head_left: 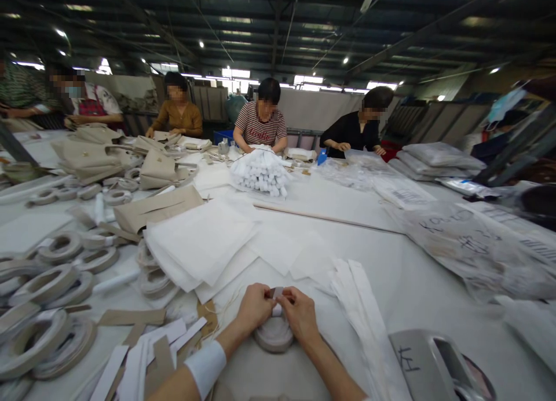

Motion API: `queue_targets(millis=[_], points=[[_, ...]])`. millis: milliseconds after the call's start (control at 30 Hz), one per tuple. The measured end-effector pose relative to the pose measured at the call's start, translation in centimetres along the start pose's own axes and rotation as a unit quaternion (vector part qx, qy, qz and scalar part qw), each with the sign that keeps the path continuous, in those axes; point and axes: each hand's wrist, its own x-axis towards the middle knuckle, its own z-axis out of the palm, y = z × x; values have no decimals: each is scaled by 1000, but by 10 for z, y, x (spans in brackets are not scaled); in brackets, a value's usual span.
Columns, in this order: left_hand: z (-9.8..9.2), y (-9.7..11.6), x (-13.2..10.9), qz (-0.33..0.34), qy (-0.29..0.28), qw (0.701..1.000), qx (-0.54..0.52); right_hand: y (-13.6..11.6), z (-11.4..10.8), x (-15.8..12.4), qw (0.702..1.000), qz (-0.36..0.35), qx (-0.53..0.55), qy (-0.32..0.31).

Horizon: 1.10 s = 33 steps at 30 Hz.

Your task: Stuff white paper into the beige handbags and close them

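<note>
My left hand [254, 307] and my right hand [299, 314] meet low in the middle of the head view. Both pinch the loose end of a coiled beige strap roll [274, 334] that lies flat on the white table [408, 279] just beneath them. A small pale paper piece sits between my fingertips at the top of the roll. A white band wraps my left wrist.
Several coiled strap rolls [47, 285] and beige strips lie at left. White tissue sheets [204, 244] are stacked ahead, narrow paper strips [360, 296] at right, plastic bags [473, 244] farther right. A grey tape dispenser [434, 363] sits bottom right. Several people work across the table.
</note>
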Motion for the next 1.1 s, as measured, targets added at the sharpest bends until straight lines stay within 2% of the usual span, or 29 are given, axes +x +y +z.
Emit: queue_targets(millis=[100,167,267,333,533,600,700,867,967,1100], points=[[6,0,3,-13,28,999,-7,2,-1,-6,1000,-8,-9,27],[7,-1,4,-19,33,999,-14,7,-1,-12,994,-85,-52,42],[7,-2,5,-29,27,999,-25,16,3,-20,965,-228,-129,22],[6,-3,7,-37,13,999,-31,21,7,-23,951,-263,-160,5],[-8,-9,17,-67,-93,992,-43,28,10,-21,926,-290,-242,-32],[-10,-10,24,-78,-112,990,-40,31,8,-18,914,-306,-260,-54],[-7,-10,35,-72,-107,991,-25,36,4,-15,903,-319,-276,-83],[-3,-7,46,-19,-73,997,17,37,4,-14,901,-321,-277,-92],[-5,-5,49,-5,-66,997,45,28,3,-15,921,-294,-236,-97],[-5,-1,49,-6,-55,995,82,12,-4,-16,952,-215,-169,-140]])
